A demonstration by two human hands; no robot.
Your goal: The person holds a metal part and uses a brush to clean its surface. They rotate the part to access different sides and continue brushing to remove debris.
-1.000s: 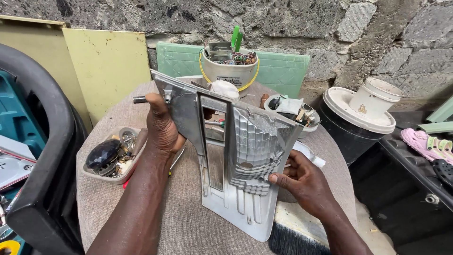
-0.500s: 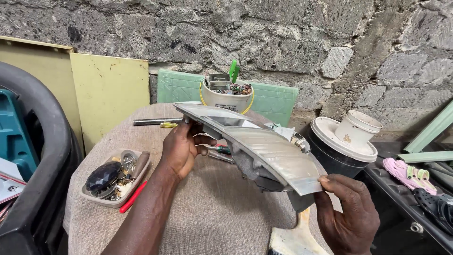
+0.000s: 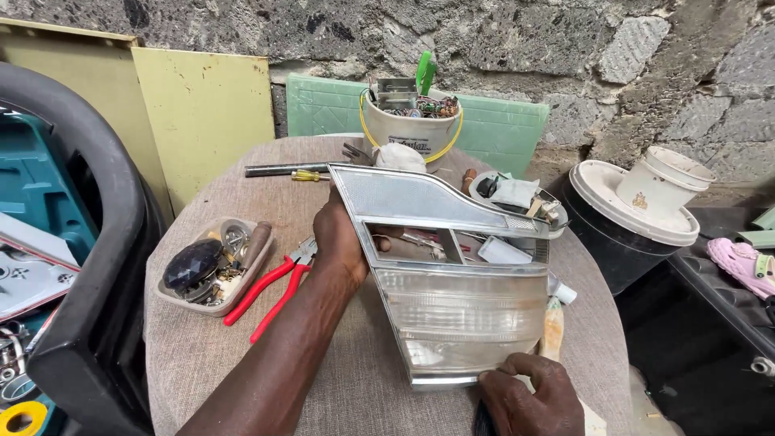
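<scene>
Lamp housing point(image 3: 452, 266) held; bucket point(image 3: 410, 129) holds tools

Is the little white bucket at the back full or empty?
Full. The white bucket by the wall is heaped with small parts, and a green-handled tool and a metal piece poke out above its rim.

The table point(image 3: 355, 379) has bare cloth in front, between the arms. On the left, red pliers point(image 3: 274, 292) and a tray of bits point(image 3: 211, 266) block the way. At the back, a white bucket point(image 3: 410, 129) and screwdriver point(image 3: 291, 171) crowd the edge.
</scene>
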